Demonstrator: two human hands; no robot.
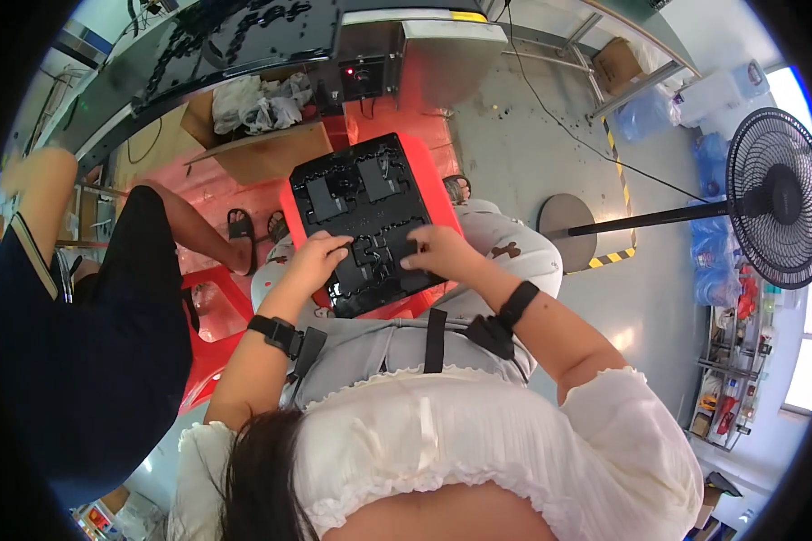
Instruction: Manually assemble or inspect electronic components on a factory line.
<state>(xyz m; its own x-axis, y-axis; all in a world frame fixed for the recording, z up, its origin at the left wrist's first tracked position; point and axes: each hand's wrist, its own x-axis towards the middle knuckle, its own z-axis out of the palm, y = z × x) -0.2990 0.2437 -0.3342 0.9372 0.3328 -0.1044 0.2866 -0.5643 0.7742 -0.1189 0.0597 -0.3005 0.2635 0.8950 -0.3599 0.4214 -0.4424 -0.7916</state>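
Observation:
A black moulded panel [352, 212] with wavy ridges and rectangular raised parts lies tilted across a red stool [438, 185] between my knees. My left hand [318, 259] bends over the panel's near left side, thumb and fingers drawn together at its small black parts. Across from it, my right hand [444, 252] curls its fingers over the near right part of the panel. Black on black makes it hard to see what either hand's fingertips grip. Dark straps with small boxes sit on both my forearms.
On my left a person [81, 361] in dark clothes sits close by, near another red stool [216, 316]. Ahead stand a bench with a large black panel [235, 41] and a cardboard box [271, 153] of plastic bags. A black fan [776, 198] stands at right; a cable crosses the floor.

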